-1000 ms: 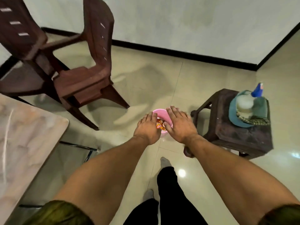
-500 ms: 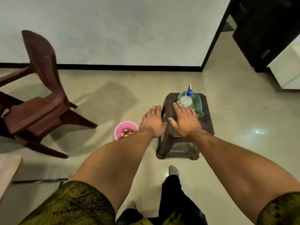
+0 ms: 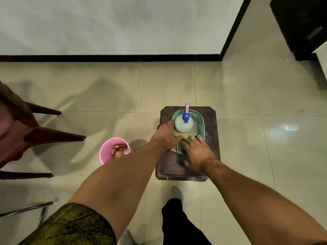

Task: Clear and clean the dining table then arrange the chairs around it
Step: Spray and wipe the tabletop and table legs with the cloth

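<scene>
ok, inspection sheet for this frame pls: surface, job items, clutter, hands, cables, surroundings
Surface: dark brown stool on the tiled floor; the dining table top is not in view.
Job's things: green tub on the stool, holding a white spray bottle with a blue trigger, and a checked cloth at the tub's near end.
Clutter: pink bin on the floor left of the stool, snack wrapper inside.
Hands: left hand at the tub's left rim beside the spray bottle, fingers hidden; right hand rests on the checked cloth, fingers fairly straight.
Cables: nothing seen.
Surroundings: brown chair at left, white wall, black skirting, doorway at right.
</scene>
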